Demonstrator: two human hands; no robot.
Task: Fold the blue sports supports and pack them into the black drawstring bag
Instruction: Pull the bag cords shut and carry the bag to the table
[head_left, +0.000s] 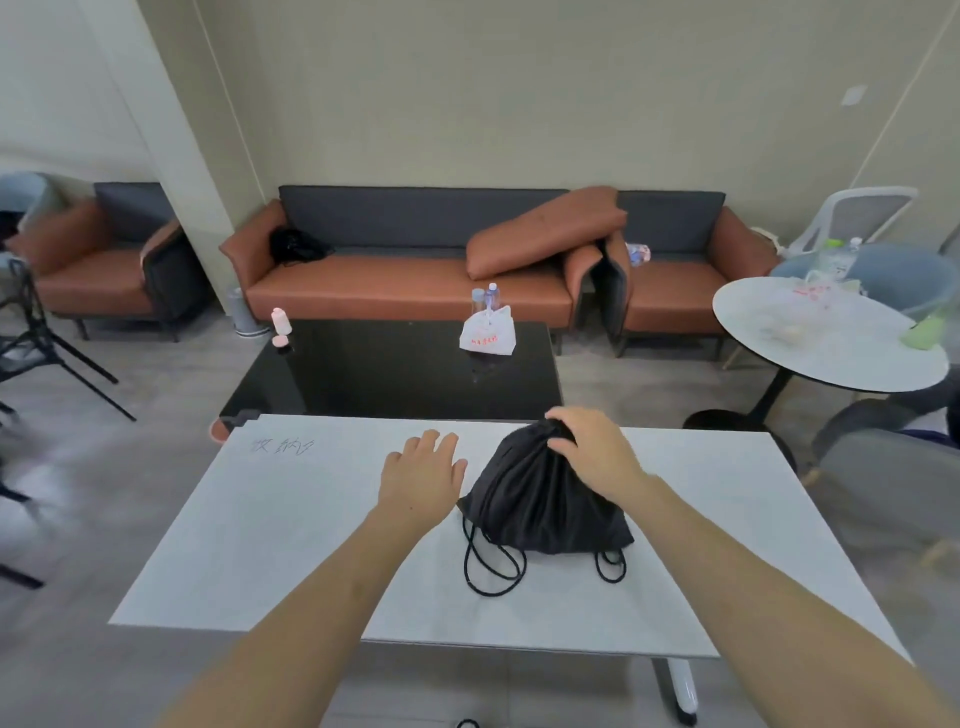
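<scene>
Gripping the gathered far neck of the soft, limp black drawstring bag (545, 499) mid-table, the right hand (592, 452) holds the best spot, while the left hand (423, 475) rests open, flat, just left of it.

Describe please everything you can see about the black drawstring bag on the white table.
The black drawstring bag looks like thin matte fabric, creased and bulging as if filled. It sits on the white table, near its middle, with the gathered mouth pointing away from the person. The right hand grips that cinched top. The left hand lies flat on the table just beside the bag's left edge. Black cords trail in loops from the near corners onto the tabletop. No blue supports are visible.
</scene>
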